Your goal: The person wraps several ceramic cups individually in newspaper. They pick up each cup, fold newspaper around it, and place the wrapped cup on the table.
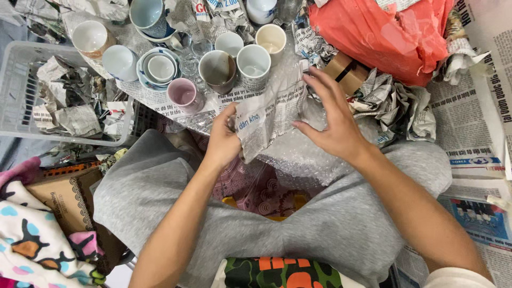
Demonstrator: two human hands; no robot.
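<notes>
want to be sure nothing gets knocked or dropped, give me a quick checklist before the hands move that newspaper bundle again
1. Left hand has a grip on the newspaper bundle: ok, fingers wrap its lower left edge.
2. Right hand supports the bundle: ok, open palm against its right side.
3. What is inside the wrap: cannot tell, paper covers it.
4. Gap to the white patterned mug: not ok, the bundle's top edge sits right by it.
5. Padding below: ok, bubble wrap lies under the hands.
6. Tape roll within reach: ok, just past the right fingertips.
</notes>
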